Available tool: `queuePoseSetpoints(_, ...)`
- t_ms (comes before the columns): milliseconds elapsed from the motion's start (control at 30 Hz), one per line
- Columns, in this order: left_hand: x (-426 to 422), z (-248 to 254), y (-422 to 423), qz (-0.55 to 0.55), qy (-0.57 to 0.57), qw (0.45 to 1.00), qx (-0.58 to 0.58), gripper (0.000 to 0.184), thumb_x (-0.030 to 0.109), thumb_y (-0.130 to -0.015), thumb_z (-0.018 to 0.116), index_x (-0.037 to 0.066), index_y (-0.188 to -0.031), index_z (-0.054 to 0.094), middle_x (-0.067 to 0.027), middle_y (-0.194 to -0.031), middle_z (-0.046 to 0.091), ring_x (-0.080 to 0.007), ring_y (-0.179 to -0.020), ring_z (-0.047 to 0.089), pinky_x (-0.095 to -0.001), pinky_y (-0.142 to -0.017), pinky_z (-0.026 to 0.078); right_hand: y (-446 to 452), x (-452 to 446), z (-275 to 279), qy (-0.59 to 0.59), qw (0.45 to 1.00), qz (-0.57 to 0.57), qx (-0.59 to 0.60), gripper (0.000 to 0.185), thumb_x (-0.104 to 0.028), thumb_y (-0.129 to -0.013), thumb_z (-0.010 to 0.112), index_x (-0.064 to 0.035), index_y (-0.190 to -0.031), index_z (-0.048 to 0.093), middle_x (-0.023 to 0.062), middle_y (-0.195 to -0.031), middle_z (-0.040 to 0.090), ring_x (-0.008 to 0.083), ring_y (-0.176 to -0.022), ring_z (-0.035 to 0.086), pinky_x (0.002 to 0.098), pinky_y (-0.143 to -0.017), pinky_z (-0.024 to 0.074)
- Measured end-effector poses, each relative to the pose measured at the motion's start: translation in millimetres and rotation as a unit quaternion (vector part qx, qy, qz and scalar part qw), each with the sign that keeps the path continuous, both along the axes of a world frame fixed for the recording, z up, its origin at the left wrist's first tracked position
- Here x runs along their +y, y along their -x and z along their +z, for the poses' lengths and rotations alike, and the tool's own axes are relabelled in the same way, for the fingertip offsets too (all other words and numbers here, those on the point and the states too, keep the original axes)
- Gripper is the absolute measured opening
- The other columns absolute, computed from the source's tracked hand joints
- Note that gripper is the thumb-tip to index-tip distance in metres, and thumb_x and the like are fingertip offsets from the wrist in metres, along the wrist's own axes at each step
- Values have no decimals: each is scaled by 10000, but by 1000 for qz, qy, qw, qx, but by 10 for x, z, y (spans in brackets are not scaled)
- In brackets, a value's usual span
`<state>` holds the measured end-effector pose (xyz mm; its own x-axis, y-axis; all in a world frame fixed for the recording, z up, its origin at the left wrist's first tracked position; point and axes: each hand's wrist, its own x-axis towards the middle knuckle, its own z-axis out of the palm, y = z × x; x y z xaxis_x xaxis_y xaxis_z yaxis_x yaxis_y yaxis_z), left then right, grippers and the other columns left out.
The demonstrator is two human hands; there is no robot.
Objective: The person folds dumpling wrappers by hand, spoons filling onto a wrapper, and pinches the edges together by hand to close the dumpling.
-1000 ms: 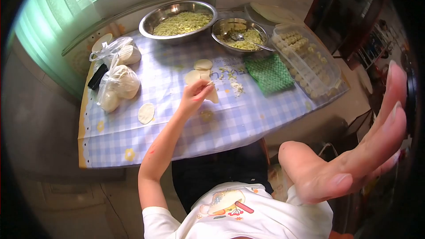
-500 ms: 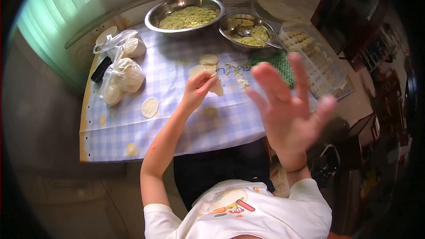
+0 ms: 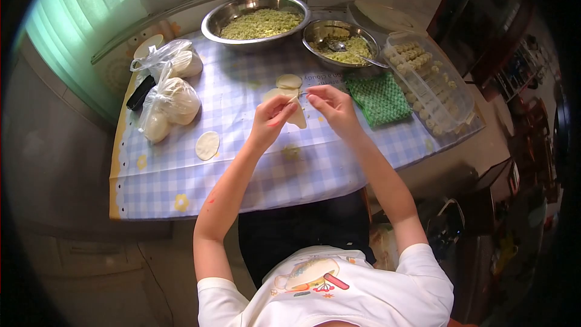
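My left hand is closed in a pinch on a thin, pale dumpling wrapper, part of which shows below the fingertips. Just to its right, the thumb and forefinger of my right hand come together; what they pinch, if anything, is too small to make out. Behind both hands, a round wrapper lies on the tablecloth, with more dough partly hidden by my left hand. One more flat wrapper rests by itself to the left of my left forearm.
At the back stand a large steel bowl of chopped green filling and a smaller bowl with a spoon. A green cloth lies beside a clear tray of small dumplings. Plastic bags of dough sit at left.
My right hand, raised, spread and blurred before, has come down and left to meet my left hand, its fingers now pinched. My left hand has stayed nearly in place.
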<state>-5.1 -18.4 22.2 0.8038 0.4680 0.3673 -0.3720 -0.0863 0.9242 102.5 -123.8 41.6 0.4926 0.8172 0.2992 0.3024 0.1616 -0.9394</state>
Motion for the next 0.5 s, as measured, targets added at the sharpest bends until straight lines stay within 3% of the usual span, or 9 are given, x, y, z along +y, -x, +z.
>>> queuePoseSetpoints(100,9,-18,-10,3,-12,1000,-1,105,71,-736,476,-7,-802,499,-21,-680,509,-63,-641,472,-180,-560,382,7,34,-37,8,995,-4,-99,208,-201,-712,511,-29,-827,528,47,-809,527,109,-801,475,247,-655,376)
queuePoseSetpoints(200,40,-52,-24,6,-28,999,-16,110,50,-738,463,8,-833,499,-22,-721,508,-75,-684,473,-193,-606,388,17,89,-118,16,997,75,21,265,-230,-713,511,-28,-884,502,57,-859,513,120,-808,473,245,-668,381)
queuePoseSetpoints(300,53,-84,-42,-6,-31,999,-36,117,29,-740,450,13,-845,496,-25,-771,500,-85,-731,470,-200,-633,384,66,116,-112,-9,996,79,45,326,-248,-709,517,-11,-927,467,71,-892,497,132,-816,470,247,-697,374)
queuePoseSetpoints(400,59,-96,-34,-10,-25,999,-21,123,18,-741,439,8,-854,489,-31,-807,472,-96,-767,464,-209,-647,382,47,148,-189,-50,979,97,175,377,-259,-704,524,3,-962,436,84,-909,485,136,-823,467,238,-712,367)
queuePoseSetpoints(500,61,-90,-36,-28,-33,999,-25,124,14,-742,434,6,-854,486,-34,-816,444,-105,-775,459,-221,-645,386,-17,111,-184,-24,970,123,208,304,-231,-697,536,-4,-887,469,64,-831,504,110,-763,473,221,-679,370)
